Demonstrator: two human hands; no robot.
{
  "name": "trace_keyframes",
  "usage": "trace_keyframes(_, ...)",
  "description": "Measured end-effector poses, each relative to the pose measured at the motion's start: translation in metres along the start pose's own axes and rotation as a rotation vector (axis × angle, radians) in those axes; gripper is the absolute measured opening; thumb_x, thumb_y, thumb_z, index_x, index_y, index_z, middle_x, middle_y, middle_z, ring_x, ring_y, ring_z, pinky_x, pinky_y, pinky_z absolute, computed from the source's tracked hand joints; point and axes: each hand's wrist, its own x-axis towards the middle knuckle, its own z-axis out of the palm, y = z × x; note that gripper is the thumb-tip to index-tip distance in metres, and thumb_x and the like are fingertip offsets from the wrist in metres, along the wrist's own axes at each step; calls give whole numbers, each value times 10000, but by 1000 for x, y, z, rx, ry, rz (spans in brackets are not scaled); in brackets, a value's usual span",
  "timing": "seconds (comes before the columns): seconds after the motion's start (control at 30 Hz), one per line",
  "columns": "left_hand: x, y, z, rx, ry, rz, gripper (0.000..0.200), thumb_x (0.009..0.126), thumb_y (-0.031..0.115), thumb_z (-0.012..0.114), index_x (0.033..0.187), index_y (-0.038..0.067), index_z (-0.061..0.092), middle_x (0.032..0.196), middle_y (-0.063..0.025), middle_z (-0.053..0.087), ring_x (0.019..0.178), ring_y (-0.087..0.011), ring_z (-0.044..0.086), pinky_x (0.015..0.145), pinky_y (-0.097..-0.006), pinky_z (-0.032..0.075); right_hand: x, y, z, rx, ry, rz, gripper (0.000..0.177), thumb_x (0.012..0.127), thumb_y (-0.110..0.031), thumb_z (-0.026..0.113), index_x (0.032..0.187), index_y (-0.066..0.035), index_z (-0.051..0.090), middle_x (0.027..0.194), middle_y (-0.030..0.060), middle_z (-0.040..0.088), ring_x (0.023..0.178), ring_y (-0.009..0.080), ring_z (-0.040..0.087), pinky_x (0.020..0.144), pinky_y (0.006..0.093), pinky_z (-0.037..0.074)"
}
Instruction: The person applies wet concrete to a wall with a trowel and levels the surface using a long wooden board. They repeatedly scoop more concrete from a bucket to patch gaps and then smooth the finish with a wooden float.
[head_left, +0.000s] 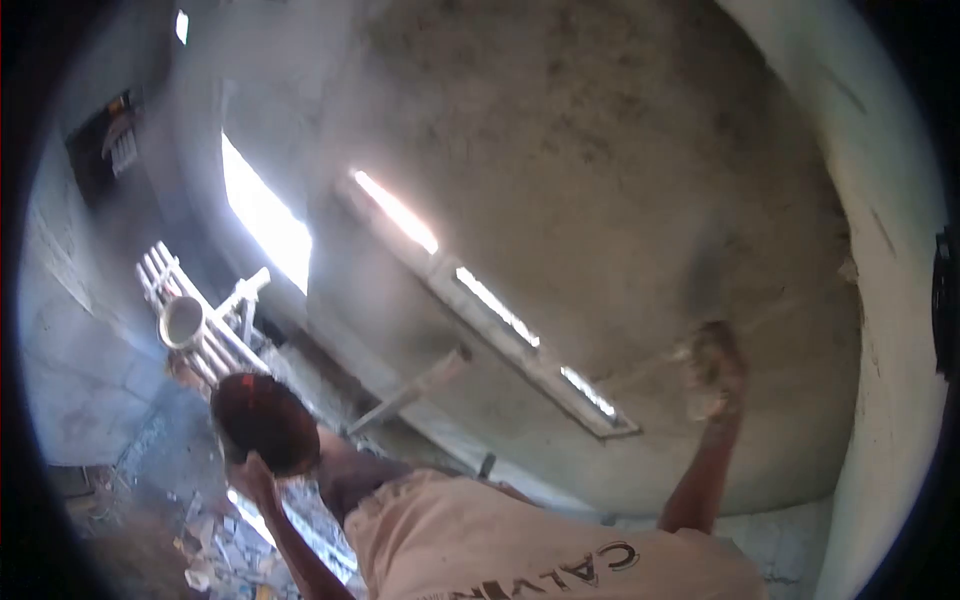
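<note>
At the lower left, my left hand [256, 478] grips the near rim of a dark round pan [265, 425], with the thumb over its edge. A reddish mark shows inside the pan. Over on the right, my right hand [718, 375] is closed around a trowel [706, 275], its handle hidden in the fingers. The trowel's grey blade is blurred and overlaps the grey plastered wall [600, 170] in this view.
Narrow bright slots [497, 306] cut through the wall, and a larger bright opening [265, 215] lies left. A pole [410, 390] juts near them. Tied poles [235, 345] carry a round bucket [183, 322]. Rubble [225, 545] covers the floor below.
</note>
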Motion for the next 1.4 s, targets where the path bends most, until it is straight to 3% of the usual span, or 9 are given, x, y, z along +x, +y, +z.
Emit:
trace_keyframes(0.27,-14,128,71,-136,-443,356,402,812,138,654,1156,-65,697,1014,-160,766,900,-207,694,826,-372,543,-112,129,203,-507,-962,426,212,923,-200,711,1030,-23,663,766,-8,609,662,122,583,582,318,487)
trace_keyframes(0.4,-29,183,100,-48,-702,439,518,779,50,619,1291,-1,678,1083,-156,775,992,-225,727,920,-363,552,-114,190,309,-802,-695,-598,245,942,-248,655,1080,-49,692,752,68,664,653,214,634,625,419,535)
trace_keyframes(0.53,-56,232,119,31,-788,576,533,765,-38,598,1289,10,680,1076,-161,773,1001,-225,732,932,-364,552,-130,209,367,-1165,-503,-901,309,802,-190,715,1074,-48,681,953,189,673,818,370,692,626,460,559)
trace_keyframes(0.87,-80,298,136,254,-880,726,641,782,-40,625,1398,138,649,1066,-240,740,974,-337,751,849,-422,570,-97,139,309,-800,-666,-439,196,825,-194,716,972,-83,649,932,65,659,987,296,647,880,494,485)
trace_keyframes(1.0,-87,300,128,201,-916,784,680,774,-39,644,1434,121,613,1068,-231,748,969,-309,754,860,-410,573,-89,178,292,-652,-593,-484,275,834,-206,687,1058,-48,670,935,130,681,922,291,674,797,466,529)
trace_keyframes(1.1,-89,286,129,143,-918,717,675,768,-24,639,1428,115,615,1086,-226,746,968,-320,745,854,-413,568,-95,203,323,-101,-943,254,348,851,-289,655,1024,6,716,922,188,700,855,322,685,750,455,544)
trace_keyframes(1.2,-81,279,122,151,-880,556,612,775,17,615,1379,113,644,1052,-225,737,929,-375,733,803,-442,560,-108,183,340,-278,-1028,537,394,910,-349,642,1017,21,729,938,223,716,914,355,704,778,483,540)
trace_keyframes(1.33,-59,246,117,-76,-819,514,450,806,96,638,1248,22,676,897,-217,729,831,-334,727,756,-428,548,-125,172,330,-129,-837,288,371,1010,-379,616,932,-22,680,789,17,606,653,132,544,603,336,449)
trace_keyframes(1.4,-54,219,115,-197,-820,481,380,828,149,648,1165,-24,672,862,-213,712,790,-320,708,742,-423,542,-110,168,334,-353,-958,426,544,1021,-511,528,1107,3,681,938,192,681,896,322,650,802,447,504)
